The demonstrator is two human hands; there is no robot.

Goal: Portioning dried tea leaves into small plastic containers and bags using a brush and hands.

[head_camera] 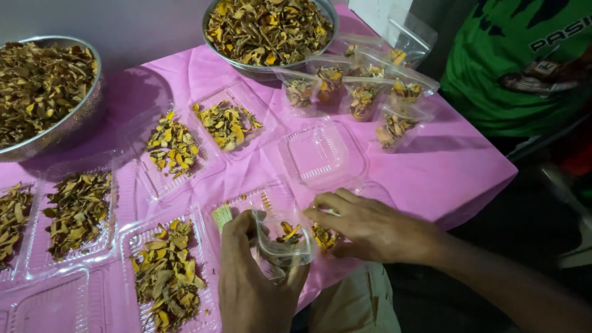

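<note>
pink plastic sheet (456, 166) covers the table, and on it many things lie in rows. the left hand (250, 283) is closed around a small clear pouch (282, 243), thumb on one side and fingers on the other, so the mouth of the pouch stays wide and points up. the pouch is at the near edge of the table, just in front of the person, and some dried yellow-brown pieces (290, 233) already sit inside it. the right hand (370, 228) lies just beside the pouch, fingers curled down over a little heap of the same pieces (324, 237); it seems to pinch some of them, but i cannot tell surely, because the fingers hide what is under them.

clear hinged trays (166, 271) stand on the left and the middle, most of them filled with the dried pieces, and one open tray (320, 154) is bare. i think they lie open and flat so the pieces are easy to reach. two round metal bowls (271, 31) with big amounts of the pieces are at the far side, well apart from the hands. near the far right bowl, several filled pouches (364, 92) stand together with their mouths up, placed away from the working spot. another person in a green shirt (512, 61) sits at the right corner of the table.
</note>
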